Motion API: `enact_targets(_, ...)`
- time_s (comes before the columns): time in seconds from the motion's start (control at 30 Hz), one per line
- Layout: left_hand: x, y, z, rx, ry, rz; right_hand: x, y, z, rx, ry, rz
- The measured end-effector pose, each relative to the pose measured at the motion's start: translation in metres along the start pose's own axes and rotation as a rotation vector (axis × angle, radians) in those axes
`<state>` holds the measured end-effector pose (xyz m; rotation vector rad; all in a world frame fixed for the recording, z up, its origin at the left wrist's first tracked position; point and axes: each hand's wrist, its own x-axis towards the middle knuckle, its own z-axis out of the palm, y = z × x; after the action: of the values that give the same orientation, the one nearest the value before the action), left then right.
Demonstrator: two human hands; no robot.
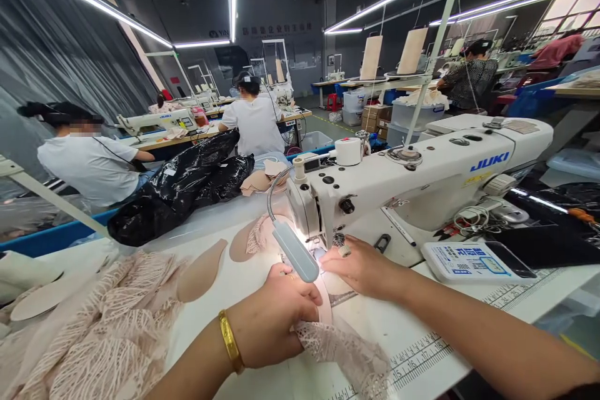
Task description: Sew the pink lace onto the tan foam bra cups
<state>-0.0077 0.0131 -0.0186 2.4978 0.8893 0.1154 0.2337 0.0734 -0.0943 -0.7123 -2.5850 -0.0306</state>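
My left hand [281, 319], with a gold bangle at the wrist, is closed on beige lace fabric [344, 350] beside a smooth pale pink edge. The lace trails from under its fingers toward the table's front. My right hand [363, 265] lies close to the needle of the white sewing machine [398, 178], fingers bent together on the same work; their tips are partly lost in glare. A grey lamp head [295, 253] on a bendy neck hides part of the fabric between the hands. Behind it lies a beige cup piece with lace [246, 240].
Heaped beige lace [112, 331] and a cup-shaped piece [202, 272] lie at the left. Black plastic bags [187, 181] stand behind. At the right are a white boxed item [469, 260], a pen [400, 227] and a printed ruler [422, 350]. Co-workers sit at other machines beyond.
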Motion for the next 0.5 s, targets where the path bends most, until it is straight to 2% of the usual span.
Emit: enact_targets(0.5, -0.001, -0.0043, 0.0029, 0.02, 0.03, 0.032, -0.0018, 0.0002, 0.0002, 0.06, 0.009, -0.028)
